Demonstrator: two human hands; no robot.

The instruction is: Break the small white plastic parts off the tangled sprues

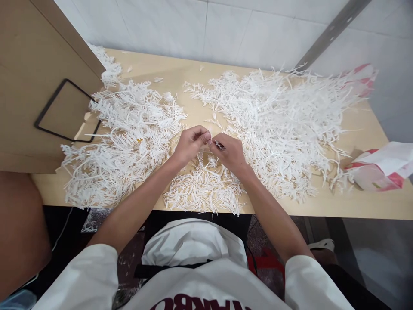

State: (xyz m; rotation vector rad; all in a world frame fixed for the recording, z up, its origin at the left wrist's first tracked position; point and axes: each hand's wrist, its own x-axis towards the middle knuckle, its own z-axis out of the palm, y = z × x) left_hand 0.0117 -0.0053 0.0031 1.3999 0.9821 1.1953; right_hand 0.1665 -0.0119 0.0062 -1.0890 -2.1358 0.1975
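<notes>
My left hand [192, 144] and my right hand [229, 150] meet above the middle of the table, fingertips pinched together. What the left fingertips hold is too small to make out. A small dark, shiny metal tool [220, 145] shows within my closed right hand; most of it is hidden. Below the hands lies a pile of short, thin white sticks [206, 187]. Close to my left hand spreads a heap of white strands and bits [138, 107]. A larger heap of longer, branching white strands [277, 112] lies beside my right hand.
A large cardboard box [48, 56] with a black rectangular frame [41, 116] on it stands at the left. Red-and-white bags sit at the right, one nearer [380, 168], one behind the heap [363, 79]. A tiled wall [180, 26] borders the table's [364, 202] back.
</notes>
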